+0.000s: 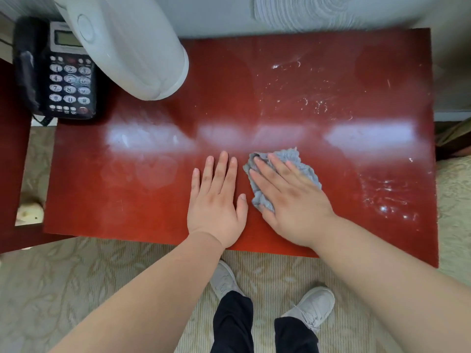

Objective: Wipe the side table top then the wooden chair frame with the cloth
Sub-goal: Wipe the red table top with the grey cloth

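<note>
The red-brown side table top fills the middle of the head view, glossy, with white dust and smears at its right and back. A crumpled grey cloth lies on it near the front centre. My right hand presses flat on the cloth with straight fingers, covering most of it. Just to its left, my left hand rests flat on the bare table top, fingers straight, holding nothing. A red-brown wooden chair frame shows at the left edge.
A black desk telephone sits at the table's back left corner. A white lamp shade hangs over the back left. Pale patterned carpet lies below the front edge, where my shoes stand. A pale cushion borders the right.
</note>
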